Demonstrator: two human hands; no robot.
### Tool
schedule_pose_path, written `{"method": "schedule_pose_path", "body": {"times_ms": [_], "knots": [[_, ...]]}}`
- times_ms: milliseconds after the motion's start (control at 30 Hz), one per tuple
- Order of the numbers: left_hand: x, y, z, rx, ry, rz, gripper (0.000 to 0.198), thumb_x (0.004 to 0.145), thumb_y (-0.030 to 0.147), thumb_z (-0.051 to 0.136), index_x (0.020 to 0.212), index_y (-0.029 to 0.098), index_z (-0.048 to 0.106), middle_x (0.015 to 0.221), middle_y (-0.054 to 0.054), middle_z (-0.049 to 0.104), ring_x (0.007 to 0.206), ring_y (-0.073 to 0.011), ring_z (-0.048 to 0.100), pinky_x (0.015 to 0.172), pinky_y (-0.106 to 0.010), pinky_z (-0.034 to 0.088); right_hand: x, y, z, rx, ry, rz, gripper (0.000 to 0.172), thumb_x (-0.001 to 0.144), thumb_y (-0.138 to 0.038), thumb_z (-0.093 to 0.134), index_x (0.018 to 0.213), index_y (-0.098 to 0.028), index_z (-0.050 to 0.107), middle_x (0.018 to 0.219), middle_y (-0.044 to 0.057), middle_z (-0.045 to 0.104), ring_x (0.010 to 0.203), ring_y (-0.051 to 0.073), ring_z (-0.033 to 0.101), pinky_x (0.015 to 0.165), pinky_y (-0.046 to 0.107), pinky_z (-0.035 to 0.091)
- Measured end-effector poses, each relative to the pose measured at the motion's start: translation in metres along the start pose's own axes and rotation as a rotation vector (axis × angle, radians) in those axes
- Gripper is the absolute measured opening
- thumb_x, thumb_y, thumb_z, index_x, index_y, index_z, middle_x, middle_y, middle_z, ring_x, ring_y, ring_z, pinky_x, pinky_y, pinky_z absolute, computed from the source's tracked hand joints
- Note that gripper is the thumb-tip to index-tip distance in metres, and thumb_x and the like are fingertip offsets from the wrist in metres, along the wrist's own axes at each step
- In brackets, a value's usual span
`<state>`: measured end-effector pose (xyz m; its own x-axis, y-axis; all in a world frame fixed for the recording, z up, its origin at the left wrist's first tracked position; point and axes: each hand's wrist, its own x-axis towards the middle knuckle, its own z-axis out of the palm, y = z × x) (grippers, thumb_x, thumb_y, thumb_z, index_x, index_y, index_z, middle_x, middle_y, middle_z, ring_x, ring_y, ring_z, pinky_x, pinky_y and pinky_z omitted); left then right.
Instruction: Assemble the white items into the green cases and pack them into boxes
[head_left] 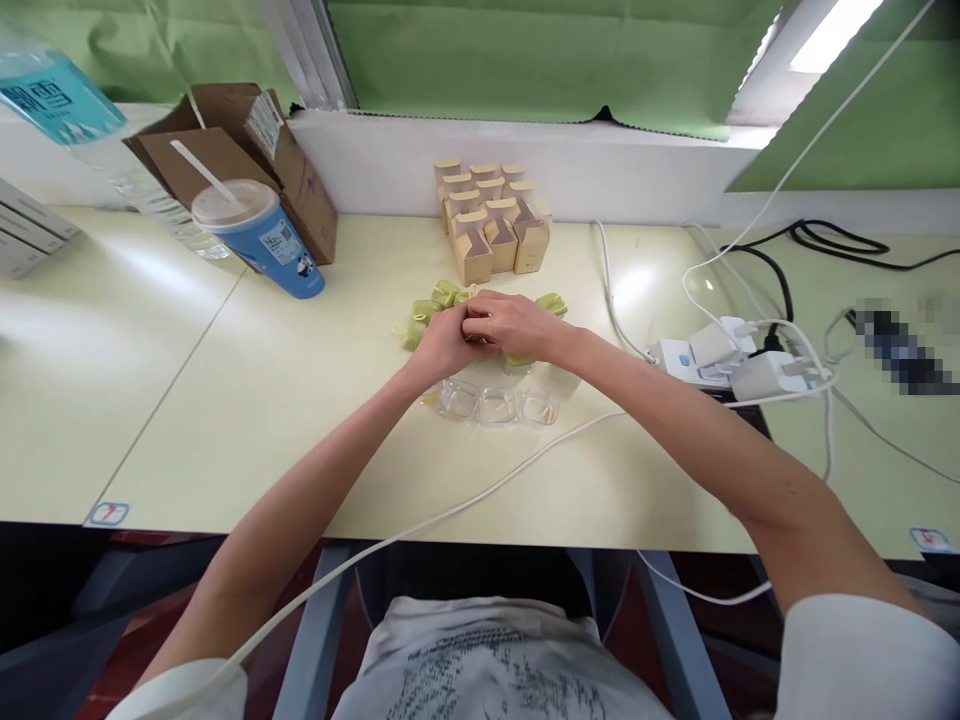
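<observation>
My left hand [448,343] and my right hand [519,324] meet over the middle of the table, both with fingers closed. Whatever is pinched between them is hidden by the fingers. Several small glossy green pieces [445,294] lie just beyond and left of my hands. Another green piece [553,304] shows behind my right wrist, and part of one [517,359] appears below the right hand. Nearer to me, several clear plastic cups or cases [496,406] stand in a row, apart from both hands.
Small open cardboard boxes [487,232] stand grouped by the wall. At left are a blue drink cup [283,248] with a straw, a brown carton [309,190] and a water bottle [142,185]. A power strip [679,360] with chargers sits right; a white cable [480,492] crosses in front.
</observation>
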<state>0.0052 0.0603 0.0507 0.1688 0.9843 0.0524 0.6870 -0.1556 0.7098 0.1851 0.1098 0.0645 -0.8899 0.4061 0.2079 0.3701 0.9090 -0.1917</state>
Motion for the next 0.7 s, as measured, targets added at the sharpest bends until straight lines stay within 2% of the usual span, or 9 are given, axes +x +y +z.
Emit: {"method": "schedule_pose_path", "body": {"times_ms": [167,300,400,467,533,633,700], "knots": [[-0.001,0.003,-0.001,0.024,-0.002,-0.011,0.033,0.077,0.025,0.093,0.084,0.023,0.061,0.086,-0.003,0.073,0.088,-0.0278,0.074,0.087,-0.042,0.062,-0.001,0.000,0.002,0.161,0.096,0.092,0.021,0.100,-0.011,0.055,0.088,-0.021,0.069,0.102,0.008,0.067,0.089,0.022,0.056,0.077,0.037,0.043],[-0.002,0.008,-0.004,0.038,0.017,-0.034,0.033,0.077,0.030,0.092,0.083,0.023,0.060,0.085,-0.001,0.072,0.088,-0.0257,0.072,0.088,-0.040,0.061,-0.002,0.001,0.001,0.260,0.194,0.113,0.024,0.101,-0.014,0.053,0.086,-0.022,0.068,0.095,0.006,0.063,0.086,0.022,0.057,0.078,0.038,0.047],[-0.004,0.012,-0.007,-0.007,0.044,-0.018,0.036,0.075,0.030,0.092,0.100,0.024,0.066,0.095,-0.001,0.078,0.097,-0.0265,0.074,0.090,-0.039,0.061,-0.004,0.002,0.000,0.302,0.259,0.122,0.026,0.102,-0.013,0.050,0.088,-0.022,0.070,0.097,0.007,0.066,0.090,0.023,0.061,0.082,0.038,0.051],[-0.005,0.013,-0.010,-0.046,0.062,-0.005,0.055,0.074,0.030,0.093,0.121,0.025,0.065,0.107,-0.002,0.081,0.109,-0.0287,0.075,0.096,-0.040,0.060,-0.007,0.002,0.000,0.325,0.317,0.142,0.026,0.102,-0.013,0.051,0.088,-0.023,0.070,0.097,0.006,0.069,0.090,0.022,0.062,0.083,0.038,0.052],[-0.007,0.012,-0.011,-0.046,0.080,-0.007,0.071,0.073,0.033,0.096,0.134,0.025,0.060,0.115,-0.003,0.081,0.117,-0.0308,0.074,0.099,-0.042,0.060,-0.010,0.001,0.001,0.342,0.397,0.173,0.023,0.102,-0.014,0.055,0.087,-0.023,0.071,0.094,0.005,0.070,0.087,0.021,0.062,0.082,0.038,0.052],[-0.008,0.005,-0.009,-0.016,0.106,-0.015,0.071,0.073,0.040,0.097,0.132,0.025,0.060,0.118,-0.004,0.079,0.115,-0.0302,0.073,0.094,-0.041,0.061,-0.016,-0.001,0.000,0.413,0.522,0.237,0.018,0.100,-0.018,0.060,0.088,-0.024,0.072,0.090,0.004,0.071,0.083,0.021,0.063,0.080,0.039,0.054],[-0.008,0.000,-0.007,-0.045,0.075,-0.011,0.069,0.072,0.042,0.098,0.128,0.025,0.061,0.115,-0.004,0.079,0.108,-0.0282,0.076,0.090,-0.040,0.062,-0.020,-0.002,-0.005,0.502,0.584,0.293,0.014,0.100,-0.024,0.064,0.088,-0.025,0.072,0.093,0.005,0.074,0.082,0.021,0.064,0.077,0.038,0.056]]}}
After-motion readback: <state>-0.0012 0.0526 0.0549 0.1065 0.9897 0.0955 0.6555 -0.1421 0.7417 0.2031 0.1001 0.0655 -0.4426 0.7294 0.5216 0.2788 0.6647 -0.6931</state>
